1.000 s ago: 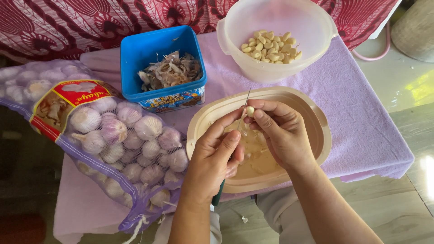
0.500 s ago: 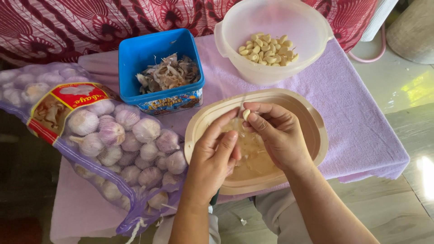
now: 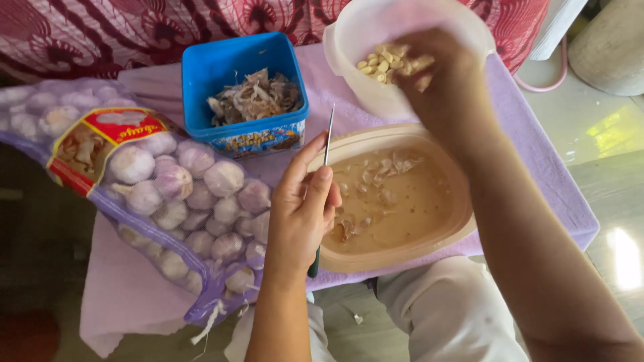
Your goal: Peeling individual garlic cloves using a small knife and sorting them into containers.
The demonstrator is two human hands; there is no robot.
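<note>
Left hand [image 3: 305, 208] curled round small knife [image 3: 327, 144], blade up, over beige tub [image 3: 402, 248] edge. Right hand [image 3: 436, 74] blurred above white bowl [image 3: 349, 40] of peeled cloves [image 3: 379, 64]; finger spread unclear. Mesh garlic bag [image 3: 168, 201], red-yellow label [image 3: 100, 137], lies left; blue box [image 3: 221, 67] of skins behind.

A blue tub [image 3: 245, 94] is holding brownish-grey peelings beside a white bowl [image 3: 376, 40] of pale yellow cloves [image 3: 386, 64]. Left of the tub, a purple mesh sack [image 3: 154, 194] with a red-and-yellow label is showing white-violet bulbs. A lilac cloth [image 3: 537, 167] is lying beneath; red patterned fabric [image 3: 100, 27] is lying behind.
</note>
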